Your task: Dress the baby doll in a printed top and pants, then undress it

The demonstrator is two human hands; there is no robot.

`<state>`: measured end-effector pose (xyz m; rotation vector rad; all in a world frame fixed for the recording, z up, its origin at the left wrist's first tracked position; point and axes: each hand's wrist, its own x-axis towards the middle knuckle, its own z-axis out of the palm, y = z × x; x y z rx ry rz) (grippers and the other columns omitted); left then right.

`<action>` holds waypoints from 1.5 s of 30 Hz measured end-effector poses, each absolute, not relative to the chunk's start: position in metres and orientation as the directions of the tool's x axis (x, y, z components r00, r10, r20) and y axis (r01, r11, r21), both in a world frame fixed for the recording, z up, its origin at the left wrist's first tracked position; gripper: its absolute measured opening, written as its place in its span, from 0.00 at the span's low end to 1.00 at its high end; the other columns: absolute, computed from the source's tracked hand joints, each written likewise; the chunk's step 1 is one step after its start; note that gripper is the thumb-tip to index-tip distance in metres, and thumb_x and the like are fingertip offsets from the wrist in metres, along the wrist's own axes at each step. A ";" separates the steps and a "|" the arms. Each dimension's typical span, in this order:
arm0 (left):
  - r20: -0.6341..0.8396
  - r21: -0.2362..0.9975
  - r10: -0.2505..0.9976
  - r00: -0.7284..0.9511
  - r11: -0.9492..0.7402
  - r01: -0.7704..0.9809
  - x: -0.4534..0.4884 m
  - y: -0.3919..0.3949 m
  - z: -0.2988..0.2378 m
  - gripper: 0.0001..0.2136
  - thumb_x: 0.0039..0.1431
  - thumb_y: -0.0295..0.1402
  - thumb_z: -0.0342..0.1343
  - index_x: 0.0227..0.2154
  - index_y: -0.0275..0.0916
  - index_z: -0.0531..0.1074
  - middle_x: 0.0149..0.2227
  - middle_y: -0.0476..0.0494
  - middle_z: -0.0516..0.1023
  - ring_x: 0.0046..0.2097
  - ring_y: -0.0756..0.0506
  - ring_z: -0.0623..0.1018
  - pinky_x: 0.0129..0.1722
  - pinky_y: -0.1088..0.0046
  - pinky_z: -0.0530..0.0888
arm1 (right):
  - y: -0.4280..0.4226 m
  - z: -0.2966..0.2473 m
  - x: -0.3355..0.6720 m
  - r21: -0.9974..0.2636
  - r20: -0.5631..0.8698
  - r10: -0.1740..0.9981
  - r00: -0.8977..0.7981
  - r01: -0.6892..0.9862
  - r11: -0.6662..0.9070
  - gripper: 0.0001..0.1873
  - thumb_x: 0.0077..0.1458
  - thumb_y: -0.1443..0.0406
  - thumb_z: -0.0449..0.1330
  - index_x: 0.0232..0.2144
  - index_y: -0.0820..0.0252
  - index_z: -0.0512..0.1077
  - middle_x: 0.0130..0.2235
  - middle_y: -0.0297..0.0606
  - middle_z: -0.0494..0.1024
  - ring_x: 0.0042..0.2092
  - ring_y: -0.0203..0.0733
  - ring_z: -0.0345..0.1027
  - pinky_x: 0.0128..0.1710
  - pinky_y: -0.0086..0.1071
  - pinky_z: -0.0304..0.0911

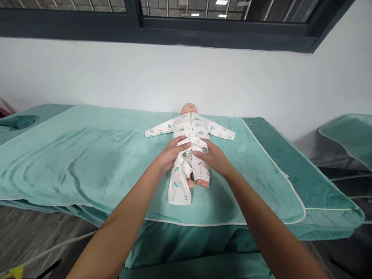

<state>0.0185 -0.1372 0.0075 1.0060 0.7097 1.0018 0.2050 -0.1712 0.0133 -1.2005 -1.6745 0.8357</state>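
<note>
A baby doll [188, 108] lies on its back on the green cover, its head toward the wall and both sleeves spread out. It wears a white long-sleeved baby top [190, 124] with a small green print. Matching white baby pants [201, 168] lie over its lower body. The trouser leg on the right covers one leg, with the foot showing; the one on the left hangs flat and loose beside the other bare foot. My left hand [171, 153] pinches the waistband at the left, thumb on top. At the right side of the waist, my right hand [214, 157] grips the pants, its fingertips partly hidden.
A light green blanket [101, 155] with a white edge covers a bed pad [296, 162] of darker green. Behind stand a white wall [116, 77] and a dark window frame [221, 35]. Another green-covered surface [348, 135] is at the far right.
</note>
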 end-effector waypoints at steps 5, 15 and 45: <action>0.065 0.942 0.940 0.336 0.054 -0.332 0.026 -0.140 0.012 0.19 0.48 0.46 0.71 0.33 0.39 0.71 0.31 0.53 0.73 0.31 0.52 0.72 0.31 0.78 0.68 | -0.163 0.043 0.191 -0.838 0.085 0.950 -0.300 0.494 0.231 0.14 0.51 0.53 0.66 0.34 0.57 0.77 0.34 0.31 0.78 0.37 0.42 0.68 0.39 0.34 0.60; 0.068 0.994 0.868 0.492 -0.014 -0.112 0.004 -0.135 0.007 0.20 0.52 0.50 0.67 0.33 0.37 0.72 0.31 0.50 0.74 0.31 0.51 0.71 0.31 0.76 0.66 | -0.157 0.040 0.204 -0.985 0.025 0.908 -0.418 0.144 0.094 0.11 0.50 0.59 0.64 0.23 0.59 0.68 0.22 0.27 0.69 0.24 0.34 0.59 0.29 0.31 0.55; 0.280 0.960 0.957 0.071 -0.281 0.005 0.037 -0.128 -0.002 0.24 0.61 0.55 0.55 0.23 0.40 0.61 0.24 0.53 0.60 0.28 0.51 0.62 0.30 0.72 0.61 | -0.162 0.010 0.187 -0.993 -0.081 0.960 -0.270 -0.064 -0.102 0.18 0.45 0.55 0.72 0.35 0.59 0.76 0.30 0.33 0.78 0.34 0.41 0.71 0.40 0.36 0.66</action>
